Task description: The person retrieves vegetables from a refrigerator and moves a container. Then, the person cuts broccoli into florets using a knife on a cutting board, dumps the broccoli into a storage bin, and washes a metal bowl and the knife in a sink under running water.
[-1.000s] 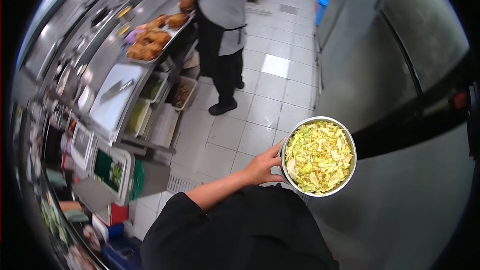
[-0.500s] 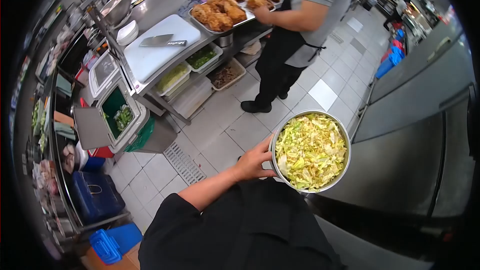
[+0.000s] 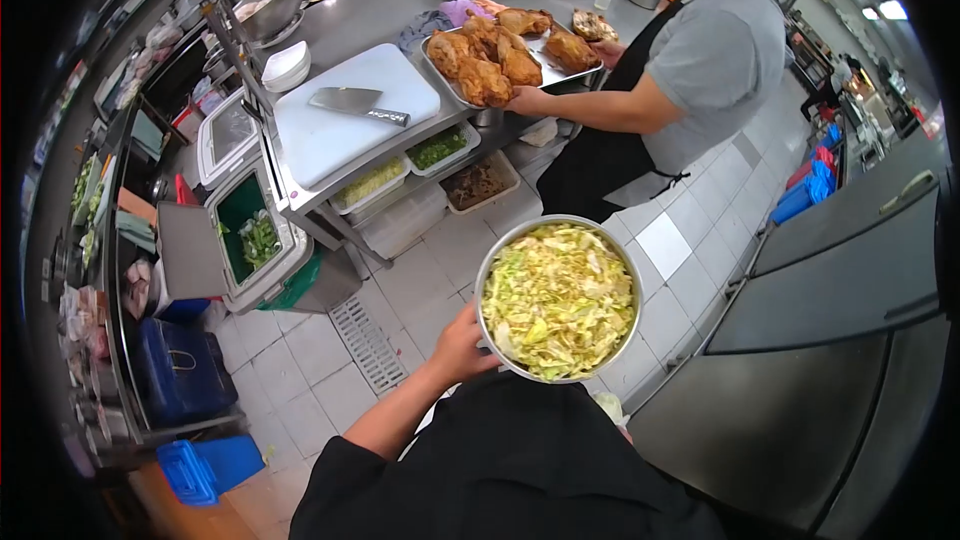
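Note:
A round metal bowl full of chopped pale green cabbage is held in front of the black-clothed body. My left hand grips the bowl's left side, its fingers partly hidden by the rim. Only a sliver of what appears to be my right hand shows below the bowl, beside a pale green piece; its fingers are hidden.
A co-worker holds a tray of browned meat at the steel counter. A knife lies on a white cutting board. An open bin stands left, a steel fridge right, and a blue container lower left.
The view has swung right, bringing the counter and co-worker nearer. My left hand has carried the bowl leftward in view. The co-worker now has both hands at the tray. A pale green piece has appeared below the bowl.

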`<state>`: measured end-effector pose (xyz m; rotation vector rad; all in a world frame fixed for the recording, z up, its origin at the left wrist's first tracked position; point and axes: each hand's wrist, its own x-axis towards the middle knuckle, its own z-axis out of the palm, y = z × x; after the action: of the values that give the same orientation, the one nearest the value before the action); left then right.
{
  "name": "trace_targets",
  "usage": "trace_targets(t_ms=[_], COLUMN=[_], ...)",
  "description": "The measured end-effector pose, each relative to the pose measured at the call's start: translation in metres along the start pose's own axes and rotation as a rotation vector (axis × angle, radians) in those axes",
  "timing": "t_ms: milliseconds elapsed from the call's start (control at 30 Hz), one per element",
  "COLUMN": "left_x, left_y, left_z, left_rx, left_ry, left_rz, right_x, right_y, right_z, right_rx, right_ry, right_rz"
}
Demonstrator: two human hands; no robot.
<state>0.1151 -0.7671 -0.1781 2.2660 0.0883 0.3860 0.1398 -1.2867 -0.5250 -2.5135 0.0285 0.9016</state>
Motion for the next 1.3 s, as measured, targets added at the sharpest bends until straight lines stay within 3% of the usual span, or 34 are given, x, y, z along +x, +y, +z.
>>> trace_targets(t_ms=[200, 267, 333, 400, 500, 700, 900, 1000, 1067, 1200, 1300], left_x=[-0.035, -0.048, -0.053, -0.045, -0.057, -0.084, -0.119, -0.146, -0.142, -0.165, -0.193], left_y=[0.010, 0.015, 0.025, 0.054, 0.064, 0.072, 0.072, 0.061, 0.059, 0.062, 0.060], left_z=[0.014, 0.000, -0.006, -0.004, 0.009, 0.019, 0.026, 0.013, 0.007, 0.003, -0.006], left_rx=[0.048, 0.069, 0.113, 0.099, -0.029, 0.159, 0.012, 0.068, 0.075, -0.059, 0.040], left_ry=[0.213, 0.285, 0.397, 0.455, 0.773, 0.868, 0.991, 0.906, 0.970, 1.009, 1.012], left_rz=[-0.166, -0.197, -0.245, -0.292, -0.440, -0.490, -0.521, -0.544, -0.508, -0.501, -0.519], right_x=[0.051, 0.072, 0.082, 0.120, 0.144, 0.178, 0.179, 0.146, 0.139, 0.086, 0.061], right_y=[-0.042, -0.059, -0.095, -0.091, -0.113, -0.163, -0.212, -0.264, -0.313, -0.341, -0.374], right_z=[-0.053, -0.059, -0.077, -0.085, -0.099, -0.110, -0.101, -0.115, -0.120, -0.126, -0.100], right_rx=[-0.203, -0.244, -0.203, -0.380, -0.422, -0.513, -0.194, 0.006, 0.063, 0.181, 0.363], right_ry=[-0.117, -0.138, -0.210, -0.241, -0.238, -0.238, -0.013, -0.042, -0.057, -0.144, -0.281], right_rz=[-0.026, -0.181, -0.091, -0.197, -0.268, -0.397, -0.678, -0.659, -0.688, -0.739, -0.739])
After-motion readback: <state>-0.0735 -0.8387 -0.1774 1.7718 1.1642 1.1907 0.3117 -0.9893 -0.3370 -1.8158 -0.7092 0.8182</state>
